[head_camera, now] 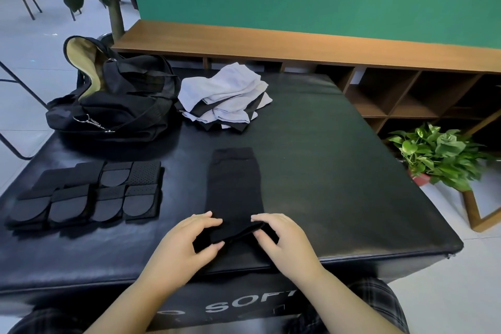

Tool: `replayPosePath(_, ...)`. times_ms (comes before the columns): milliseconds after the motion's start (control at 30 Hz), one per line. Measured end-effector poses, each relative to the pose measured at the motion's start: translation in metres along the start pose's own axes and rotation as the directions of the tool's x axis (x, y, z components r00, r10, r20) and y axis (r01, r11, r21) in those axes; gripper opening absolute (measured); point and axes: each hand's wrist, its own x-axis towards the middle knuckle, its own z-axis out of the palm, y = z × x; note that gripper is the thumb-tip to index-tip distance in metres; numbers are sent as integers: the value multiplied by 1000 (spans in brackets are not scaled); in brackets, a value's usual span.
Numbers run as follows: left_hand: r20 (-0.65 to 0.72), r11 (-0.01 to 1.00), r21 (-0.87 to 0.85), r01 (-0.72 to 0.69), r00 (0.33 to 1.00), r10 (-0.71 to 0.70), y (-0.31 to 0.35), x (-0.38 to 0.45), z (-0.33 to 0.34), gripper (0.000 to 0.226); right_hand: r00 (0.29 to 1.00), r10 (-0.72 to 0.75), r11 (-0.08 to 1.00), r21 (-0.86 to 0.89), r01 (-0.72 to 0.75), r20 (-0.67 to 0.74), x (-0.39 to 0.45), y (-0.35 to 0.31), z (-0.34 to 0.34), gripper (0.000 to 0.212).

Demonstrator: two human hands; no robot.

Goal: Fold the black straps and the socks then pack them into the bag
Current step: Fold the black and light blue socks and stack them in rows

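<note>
A long black sock [234,184] lies flat down the middle of the black padded box [339,160]. Its near end is lifted and partly turned over. My left hand [187,241] pinches that end on the left, and my right hand [282,238] grips the rolled edge on the right. Several folded black straps [89,192] lie in rows on the left of the box. A pile of white-and-black socks [225,97] sits at the back. The black bag [113,100] stands open at the back left, its tan lining showing.
A wooden shelf unit [406,95] runs along the green wall behind the box. A potted green plant [439,154] stands on the floor to the right. A tree trunk and chair legs are at the far left.
</note>
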Motion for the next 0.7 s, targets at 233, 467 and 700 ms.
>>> replayPosePath(233,-114,973,-129,194,971,-209,11,7,4,45,989,145,989,-3,-145,-7,14,-5,2,31)
replayPosePath(467,-180,957,-42,289,940,-291,15,22,12,46,980,186,975,-114,-192,-64,29,-12,1,32)
replayPosePath(700,-221,955,131,268,946,-235,18,30,14,31,969,228,948,-205,-243,-95,38,-12,4,25)
